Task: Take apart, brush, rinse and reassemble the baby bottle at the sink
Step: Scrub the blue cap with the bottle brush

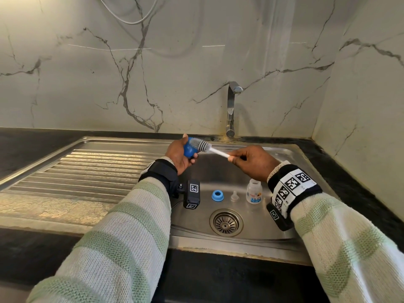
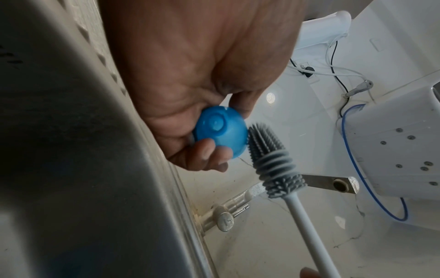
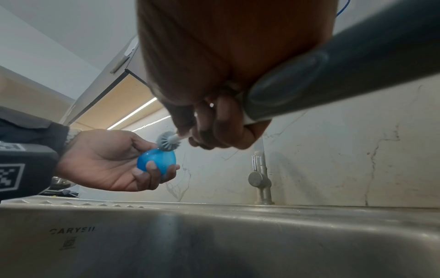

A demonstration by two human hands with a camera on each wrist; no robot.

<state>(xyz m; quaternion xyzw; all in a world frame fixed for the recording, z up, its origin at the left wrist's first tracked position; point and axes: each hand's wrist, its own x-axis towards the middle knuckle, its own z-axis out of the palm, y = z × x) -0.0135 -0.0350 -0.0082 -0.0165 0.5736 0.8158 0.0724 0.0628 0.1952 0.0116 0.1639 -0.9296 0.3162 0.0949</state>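
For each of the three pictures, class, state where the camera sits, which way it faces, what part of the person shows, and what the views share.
Head: worn on the head, looks forward and down at the sink; both striped sleeves, left hand and right hand show.
Left wrist: beside the sink wall, looks along the left hand up toward the tap.
Right wrist: low in the basin, looks up past the right hand; the left hand also shows.
Shared: all three show the blue cap with the brush against it.
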